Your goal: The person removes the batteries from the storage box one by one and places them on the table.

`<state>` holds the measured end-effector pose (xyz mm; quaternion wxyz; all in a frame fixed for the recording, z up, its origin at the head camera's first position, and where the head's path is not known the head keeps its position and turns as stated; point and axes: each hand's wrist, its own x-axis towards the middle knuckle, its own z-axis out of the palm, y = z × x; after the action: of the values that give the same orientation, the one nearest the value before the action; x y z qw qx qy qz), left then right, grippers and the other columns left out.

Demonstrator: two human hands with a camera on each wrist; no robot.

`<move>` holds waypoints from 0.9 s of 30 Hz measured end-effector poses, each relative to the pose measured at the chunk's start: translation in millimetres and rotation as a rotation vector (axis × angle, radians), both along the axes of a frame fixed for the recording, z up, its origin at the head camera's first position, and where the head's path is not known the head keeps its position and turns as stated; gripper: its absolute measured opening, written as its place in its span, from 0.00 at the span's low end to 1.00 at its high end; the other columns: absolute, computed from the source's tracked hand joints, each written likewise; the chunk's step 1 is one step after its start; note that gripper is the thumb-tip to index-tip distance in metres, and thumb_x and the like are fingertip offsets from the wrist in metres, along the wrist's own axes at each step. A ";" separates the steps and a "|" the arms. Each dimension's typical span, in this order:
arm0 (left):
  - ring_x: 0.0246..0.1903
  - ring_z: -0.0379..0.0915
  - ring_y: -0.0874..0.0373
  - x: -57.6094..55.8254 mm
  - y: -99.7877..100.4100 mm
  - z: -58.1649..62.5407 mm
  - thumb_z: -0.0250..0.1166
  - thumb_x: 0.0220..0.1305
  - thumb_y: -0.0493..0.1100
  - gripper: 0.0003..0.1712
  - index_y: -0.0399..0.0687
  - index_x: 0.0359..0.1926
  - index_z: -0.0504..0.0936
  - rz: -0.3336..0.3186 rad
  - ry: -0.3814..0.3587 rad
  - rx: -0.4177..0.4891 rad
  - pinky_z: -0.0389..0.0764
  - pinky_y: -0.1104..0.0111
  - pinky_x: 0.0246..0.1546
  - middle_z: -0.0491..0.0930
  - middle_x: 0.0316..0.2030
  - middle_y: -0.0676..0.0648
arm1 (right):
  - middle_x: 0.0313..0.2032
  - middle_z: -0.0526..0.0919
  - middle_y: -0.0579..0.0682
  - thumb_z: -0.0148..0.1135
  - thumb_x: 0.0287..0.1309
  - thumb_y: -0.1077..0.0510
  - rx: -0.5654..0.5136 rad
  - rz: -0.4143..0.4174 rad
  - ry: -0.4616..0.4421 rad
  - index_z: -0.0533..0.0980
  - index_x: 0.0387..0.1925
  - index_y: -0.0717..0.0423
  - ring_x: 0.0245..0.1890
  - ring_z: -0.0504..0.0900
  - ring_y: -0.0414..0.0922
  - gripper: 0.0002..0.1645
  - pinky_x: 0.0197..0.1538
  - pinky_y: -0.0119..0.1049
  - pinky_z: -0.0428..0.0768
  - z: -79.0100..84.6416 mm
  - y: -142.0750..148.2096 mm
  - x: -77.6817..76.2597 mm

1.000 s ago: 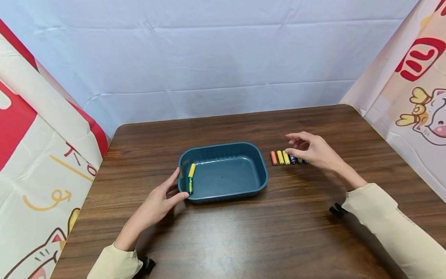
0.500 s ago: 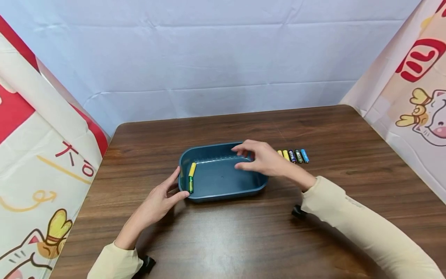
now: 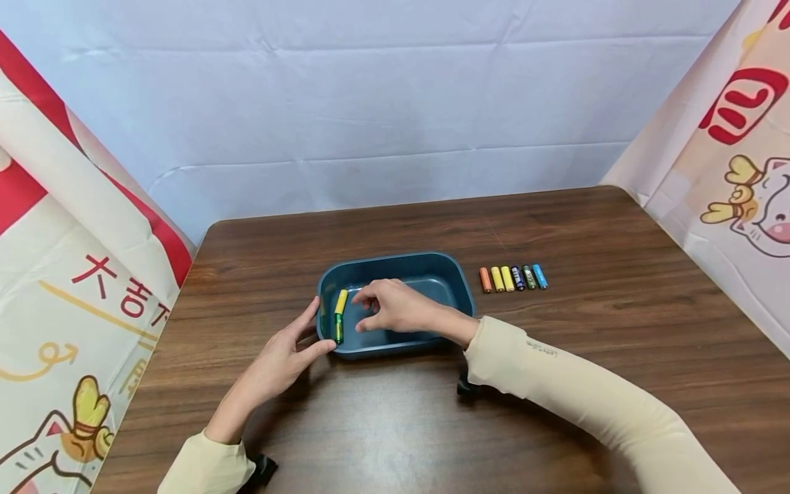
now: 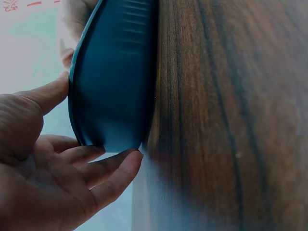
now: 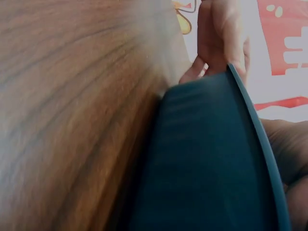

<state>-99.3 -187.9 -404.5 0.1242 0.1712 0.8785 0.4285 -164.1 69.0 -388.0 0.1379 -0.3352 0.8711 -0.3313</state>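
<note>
A dark blue plastic tray [image 3: 401,346] sits on the wooden table. Inside, along its left end, a yellow battery [image 3: 341,302] and a green battery [image 3: 338,328] lie end to end. My left hand [image 3: 280,357] holds the tray's near left corner; the left wrist view has the thumb on the rim and the fingertips against the outer wall. My right hand [image 3: 395,307] reaches into the tray, thumb and fingers apart and nothing between them, just right of the two batteries. In the right wrist view the tray's wall [image 5: 197,159] hides most of this hand.
Right of the tray stretches a row of several batteries [image 3: 507,278], side by side: orange, yellow, dark and light blue ones. The brown table [image 3: 395,412] ends at a white cloth backdrop [image 3: 395,123], with printed cloths at both sides.
My right hand has moved left from above the battery row, over the tray's right side, to beside the two batteries inside. The left hand and the tray stay put.
</note>
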 end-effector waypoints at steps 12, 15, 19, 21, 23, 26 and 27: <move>0.70 0.66 0.38 0.4 2.7 -0.3 0.63 0.75 0.54 0.50 0.47 0.84 0.45 -0.006 -0.009 0.020 0.75 0.48 0.62 0.68 0.71 0.32 | 0.37 0.83 0.44 0.77 0.60 0.56 0.068 -0.078 -0.143 0.81 0.61 0.60 0.36 0.78 0.38 0.29 0.48 0.35 0.79 -8.6 -24.7 2.1; 0.70 0.66 0.38 0.4 2.2 -1.8 0.64 0.74 0.55 0.50 0.48 0.84 0.45 -0.001 -0.014 0.020 0.75 0.48 0.62 0.68 0.71 0.33 | 0.35 0.81 0.44 0.77 0.60 0.55 0.098 -0.072 -0.136 0.79 0.63 0.60 0.33 0.77 0.38 0.31 0.46 0.34 0.78 -10.1 -27.0 3.0; 0.70 0.66 0.38 0.6 1.5 -2.8 0.64 0.74 0.55 0.51 0.48 0.84 0.45 0.001 -0.008 0.016 0.75 0.48 0.62 0.68 0.71 0.33 | 0.32 0.79 0.45 0.76 0.61 0.56 0.117 -0.056 -0.118 0.79 0.63 0.58 0.28 0.73 0.38 0.30 0.40 0.32 0.73 -12.8 -29.9 3.7; 0.70 0.66 0.37 1.1 0.9 -3.1 0.64 0.74 0.55 0.51 0.47 0.83 0.46 0.004 -0.001 0.008 0.75 0.48 0.62 0.68 0.71 0.32 | 0.30 0.78 0.45 0.76 0.61 0.55 0.118 -0.051 -0.105 0.80 0.61 0.57 0.26 0.71 0.38 0.28 0.37 0.31 0.71 -14.1 -32.2 3.9; 0.70 0.66 0.37 1.3 0.3 -3.6 0.64 0.74 0.55 0.50 0.46 0.83 0.46 0.006 0.005 0.001 0.75 0.48 0.62 0.68 0.71 0.32 | 0.29 0.77 0.45 0.77 0.61 0.55 0.118 -0.051 -0.095 0.81 0.59 0.56 0.25 0.70 0.38 0.26 0.35 0.30 0.69 -14.6 -34.6 4.0; 0.70 0.66 0.37 1.4 0.1 -3.8 0.64 0.74 0.55 0.50 0.46 0.83 0.46 0.006 0.012 -0.003 0.74 0.47 0.62 0.67 0.71 0.32 | 0.28 0.77 0.45 0.78 0.59 0.54 0.122 -0.064 -0.077 0.83 0.56 0.56 0.25 0.70 0.38 0.24 0.33 0.29 0.69 -15.1 -38.0 3.7; 0.70 0.66 0.37 1.2 0.3 -3.9 0.64 0.74 0.55 0.50 0.46 0.83 0.46 0.004 0.012 -0.001 0.74 0.47 0.62 0.67 0.71 0.32 | 0.28 0.77 0.45 0.78 0.59 0.54 0.123 -0.071 -0.075 0.83 0.55 0.56 0.25 0.70 0.38 0.24 0.33 0.29 0.69 -15.2 -38.8 3.6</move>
<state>-98.1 -187.6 -408.3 0.1183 0.1717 0.8798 0.4271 -160.5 30.2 -403.3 0.1789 -0.2823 0.8954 -0.2942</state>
